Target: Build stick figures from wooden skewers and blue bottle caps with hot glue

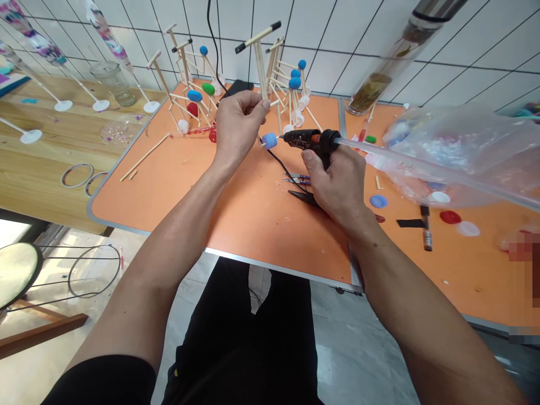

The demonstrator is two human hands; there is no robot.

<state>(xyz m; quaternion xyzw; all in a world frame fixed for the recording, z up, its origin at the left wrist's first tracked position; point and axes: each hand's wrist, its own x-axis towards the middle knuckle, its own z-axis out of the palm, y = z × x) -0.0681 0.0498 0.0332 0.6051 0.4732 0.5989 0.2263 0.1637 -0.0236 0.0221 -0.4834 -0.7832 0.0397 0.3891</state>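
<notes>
My left hand (238,126) is closed in a pinch above the orange table (244,214), holding a thin wooden stick with a small blue bottle cap (269,140) on it. My right hand (337,183) grips a black hot glue gun (312,142). The gun's nozzle points left and touches or nearly touches the blue cap. A clear glue stick (379,152) runs out of the back of the gun to the right. The gun's black cord (282,166) drops to the table between my hands.
Stick frames with coloured caps (198,98) (287,84) stand at the table's back. A clear plastic bag (459,157), loose caps (450,217), pliers (304,197) and a tall glass tube (392,62) lie to the right. A wooden table (46,152) with a jar stands left.
</notes>
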